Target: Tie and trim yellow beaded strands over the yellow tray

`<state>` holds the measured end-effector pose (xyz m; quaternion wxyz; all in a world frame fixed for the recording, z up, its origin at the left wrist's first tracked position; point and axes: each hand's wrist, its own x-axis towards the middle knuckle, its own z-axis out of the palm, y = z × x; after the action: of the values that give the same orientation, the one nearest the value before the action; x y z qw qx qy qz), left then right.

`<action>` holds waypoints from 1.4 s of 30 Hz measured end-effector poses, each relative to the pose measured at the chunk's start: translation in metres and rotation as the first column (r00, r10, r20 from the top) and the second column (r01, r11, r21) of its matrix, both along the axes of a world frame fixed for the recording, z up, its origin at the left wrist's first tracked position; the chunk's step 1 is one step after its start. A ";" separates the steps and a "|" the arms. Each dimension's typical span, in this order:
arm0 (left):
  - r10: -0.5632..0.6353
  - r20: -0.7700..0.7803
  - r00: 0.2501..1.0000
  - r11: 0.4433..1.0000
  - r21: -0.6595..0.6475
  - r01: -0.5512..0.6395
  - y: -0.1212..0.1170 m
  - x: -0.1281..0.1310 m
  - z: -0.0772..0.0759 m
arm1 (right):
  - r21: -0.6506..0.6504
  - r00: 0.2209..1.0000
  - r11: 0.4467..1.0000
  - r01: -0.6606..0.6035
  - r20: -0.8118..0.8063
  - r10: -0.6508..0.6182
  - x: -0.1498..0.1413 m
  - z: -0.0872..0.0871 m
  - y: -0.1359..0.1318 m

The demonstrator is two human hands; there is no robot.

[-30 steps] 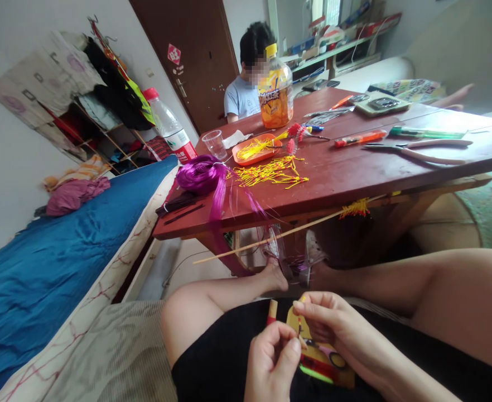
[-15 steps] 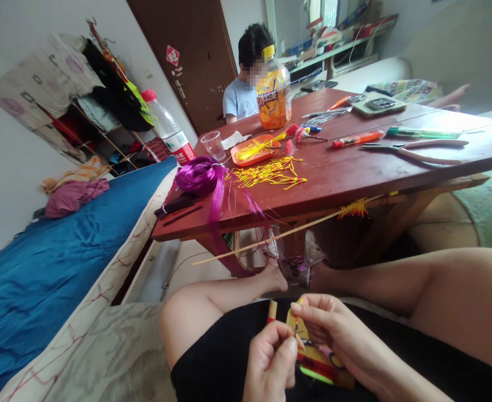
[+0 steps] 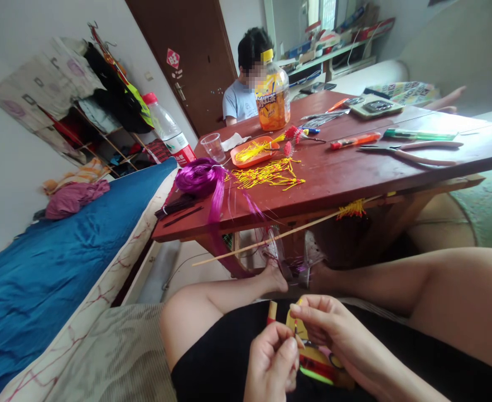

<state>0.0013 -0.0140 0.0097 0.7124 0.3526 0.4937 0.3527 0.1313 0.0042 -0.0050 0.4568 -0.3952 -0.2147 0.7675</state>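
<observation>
Over my lap, my left hand (image 3: 271, 357) is closed, thumb and forefinger pinching the lower end of a thin dark strand with red and yellow bits (image 3: 296, 322). My right hand (image 3: 325, 319) pinches the yellow upper end of the same strand. Its exact kind is too small to make out. Just beyond the left fingers a pale wooden stick with a red band (image 3: 273, 310) pokes up. Beneath the hands, on the black cloth of my lap, lie a yellowish holder (image 3: 345, 381), scissors with pinkish handles (image 3: 326, 352) and a bright green strip (image 3: 316, 375), partly covered.
On the red-brown table (image 3: 333, 173) lie purple fibre (image 3: 198, 177), yellow-red strands (image 3: 266, 174), an orange tray (image 3: 274, 146), pliers (image 3: 421, 149) and a large tea bottle (image 3: 273, 103). A thin stick (image 3: 246, 245) juts below the edge. Across sits a person (image 3: 240, 97).
Both hands keep nearly the same pinch on the strand. The camera view has shifted very slightly.
</observation>
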 end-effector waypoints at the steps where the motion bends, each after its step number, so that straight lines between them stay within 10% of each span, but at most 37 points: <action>1: 0.006 -0.006 1.000 1.000 0.006 -0.006 0.000 0.000 0.000 | 0.000 1.000 1.000 0.002 0.002 -0.002 0.000 -0.001 0.000; 42: -0.021 -0.082 0.996 0.998 0.056 0.026 -0.013 -0.001 0.009 | 0.010 0.980 1.000 -0.008 -0.201 0.010 -0.007 -0.003 -0.025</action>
<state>-0.0001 -0.0266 0.0191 0.6855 0.3924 0.5079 0.3437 0.1243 -0.0203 -0.0080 0.4745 -0.3128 -0.1727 0.8045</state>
